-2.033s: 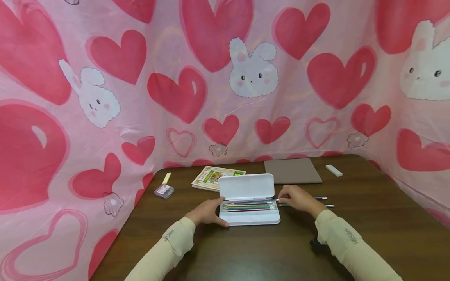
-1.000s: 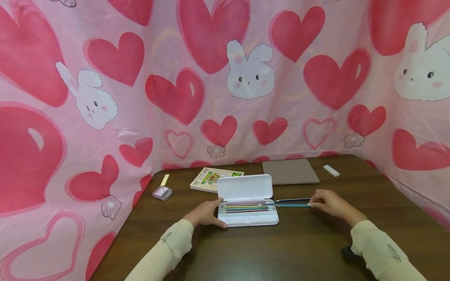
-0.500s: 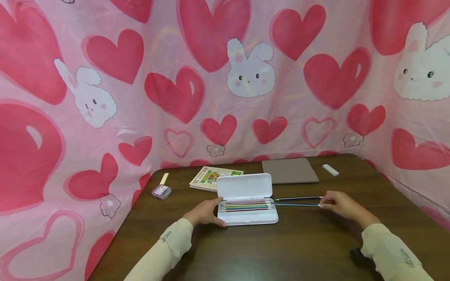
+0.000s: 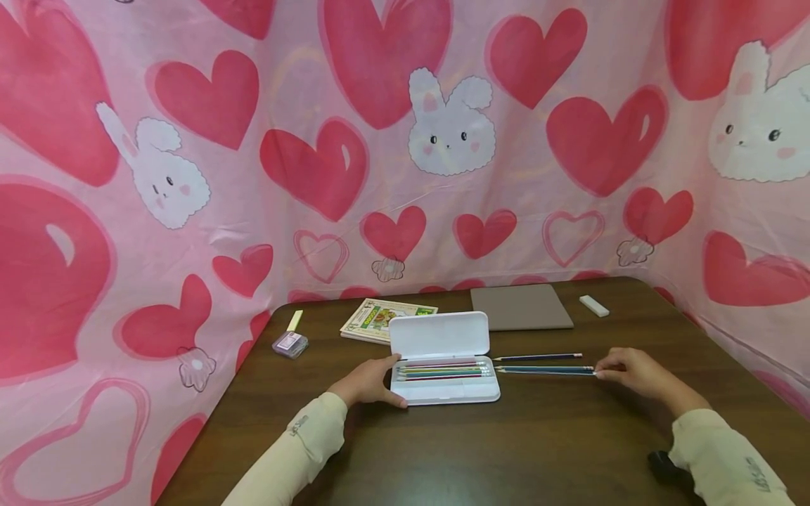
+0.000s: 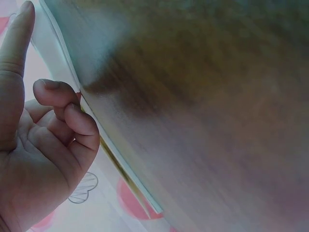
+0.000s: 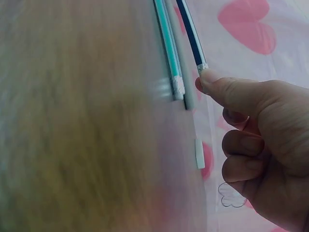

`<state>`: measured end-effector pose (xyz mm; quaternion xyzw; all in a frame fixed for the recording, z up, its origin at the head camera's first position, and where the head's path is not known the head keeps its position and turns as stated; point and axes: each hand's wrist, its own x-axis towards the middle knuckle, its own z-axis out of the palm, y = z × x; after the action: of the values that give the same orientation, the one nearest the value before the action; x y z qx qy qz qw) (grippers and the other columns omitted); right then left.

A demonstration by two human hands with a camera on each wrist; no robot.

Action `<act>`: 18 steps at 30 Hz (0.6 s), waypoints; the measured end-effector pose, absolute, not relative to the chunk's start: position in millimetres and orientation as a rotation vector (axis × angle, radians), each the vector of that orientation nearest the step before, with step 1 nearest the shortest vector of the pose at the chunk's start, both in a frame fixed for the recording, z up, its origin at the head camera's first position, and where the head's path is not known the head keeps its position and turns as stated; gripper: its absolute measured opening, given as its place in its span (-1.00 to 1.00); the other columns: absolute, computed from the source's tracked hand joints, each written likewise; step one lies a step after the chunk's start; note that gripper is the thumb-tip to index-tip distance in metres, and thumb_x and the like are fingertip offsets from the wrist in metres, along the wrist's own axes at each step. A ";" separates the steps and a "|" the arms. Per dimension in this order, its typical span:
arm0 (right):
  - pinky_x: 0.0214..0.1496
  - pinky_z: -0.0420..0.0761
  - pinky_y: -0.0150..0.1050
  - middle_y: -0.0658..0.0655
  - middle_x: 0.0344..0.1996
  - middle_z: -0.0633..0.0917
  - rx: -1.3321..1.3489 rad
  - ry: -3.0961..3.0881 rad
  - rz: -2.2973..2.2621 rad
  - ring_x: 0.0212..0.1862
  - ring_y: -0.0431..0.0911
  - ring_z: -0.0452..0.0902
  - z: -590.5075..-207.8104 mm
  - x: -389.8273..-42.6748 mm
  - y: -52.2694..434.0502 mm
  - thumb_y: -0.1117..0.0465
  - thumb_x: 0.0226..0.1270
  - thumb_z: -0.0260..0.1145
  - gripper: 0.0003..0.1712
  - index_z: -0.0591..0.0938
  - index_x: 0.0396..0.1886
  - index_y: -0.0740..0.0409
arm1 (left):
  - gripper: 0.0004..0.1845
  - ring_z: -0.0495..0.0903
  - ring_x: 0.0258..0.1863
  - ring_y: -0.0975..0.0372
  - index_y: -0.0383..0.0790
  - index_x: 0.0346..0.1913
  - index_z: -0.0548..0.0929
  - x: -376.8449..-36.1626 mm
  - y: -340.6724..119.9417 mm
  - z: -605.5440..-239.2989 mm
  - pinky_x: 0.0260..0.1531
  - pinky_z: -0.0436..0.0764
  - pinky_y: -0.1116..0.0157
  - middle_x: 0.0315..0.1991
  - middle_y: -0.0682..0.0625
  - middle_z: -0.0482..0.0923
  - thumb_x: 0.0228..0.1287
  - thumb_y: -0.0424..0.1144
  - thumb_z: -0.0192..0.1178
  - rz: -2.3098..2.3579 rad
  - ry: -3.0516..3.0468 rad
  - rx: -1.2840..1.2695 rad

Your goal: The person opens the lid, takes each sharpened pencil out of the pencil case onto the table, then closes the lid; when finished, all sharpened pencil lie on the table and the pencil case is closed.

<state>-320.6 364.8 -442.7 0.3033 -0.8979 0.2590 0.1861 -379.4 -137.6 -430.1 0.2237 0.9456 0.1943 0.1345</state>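
A white pencil case stands on the table with its lid raised and several coloured pencils lying in its back compartment. My left hand grips the case's left end, thumb at the front corner and forefinger at the back. To the right of the case, my right hand pinches a dark blue pencil with a white stripe by its eraser end, between thumb and forefinger. Beside it lies a teal pencil on the tabletop. Slightly farther back is another dark pencil.
Behind the case are booklets and a flat grey-brown slab. A white block lies at the back right. At the left are a small clear box and a yellow strip. Heart-printed cloth surrounds the dark wooden table.
My right hand has drawn the dark blue pencil out of the case and carried it rightward, down beside the other pencils. My left hand has stayed on the case.
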 end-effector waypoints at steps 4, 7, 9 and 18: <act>-0.54 0.31 -0.43 -0.19 -0.60 0.51 0.857 -2.582 0.728 -0.48 -0.50 0.25 -444.9 -320.2 368.3 0.37 -0.03 0.41 -0.94 0.68 -0.53 0.18 | 0.11 0.30 0.30 0.04 -0.19 0.40 0.18 -379.0 -137.5 -430.3 0.25 0.31 0.00 0.35 -0.11 0.26 -0.24 0.24 0.40 0.559 2.745 0.669; -0.53 0.32 -0.42 -0.19 -0.60 0.52 0.836 -2.625 0.712 -0.47 -0.50 0.26 -446.2 -321.4 369.4 0.33 -0.01 0.41 -0.96 0.68 -0.53 0.18 | 0.10 0.30 0.30 0.04 -0.18 0.39 0.18 -378.8 -138.1 -430.3 0.25 0.31 0.00 0.35 -0.11 0.26 -0.23 0.24 0.40 0.563 2.743 0.665; -0.51 0.33 -0.41 -0.18 -0.59 0.53 0.804 -2.674 0.704 -0.47 -0.49 0.27 -446.1 -322.0 370.2 0.28 0.01 0.41 -0.94 0.69 -0.52 0.17 | 0.10 0.29 0.30 0.04 -0.18 0.40 0.18 -378.6 -138.3 -430.5 0.25 0.31 -0.01 0.35 -0.11 0.26 -0.23 0.24 0.40 0.564 2.740 0.663; -0.44 0.44 -0.37 -0.13 -0.54 0.62 0.744 -2.834 0.655 -0.44 -0.47 0.37 -441.4 -324.6 368.9 0.23 -0.01 0.43 -0.96 0.70 -0.54 0.07 | 0.10 0.29 0.30 0.04 -0.15 0.40 0.17 -376.9 -137.3 -428.7 0.26 0.30 -0.02 0.35 -0.10 0.26 -0.23 0.23 0.40 0.575 2.738 0.637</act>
<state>-324.6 368.9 -441.4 0.2471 -0.9416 0.2177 0.0696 -376.9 -137.3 -428.7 0.2200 0.9453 0.1986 0.1359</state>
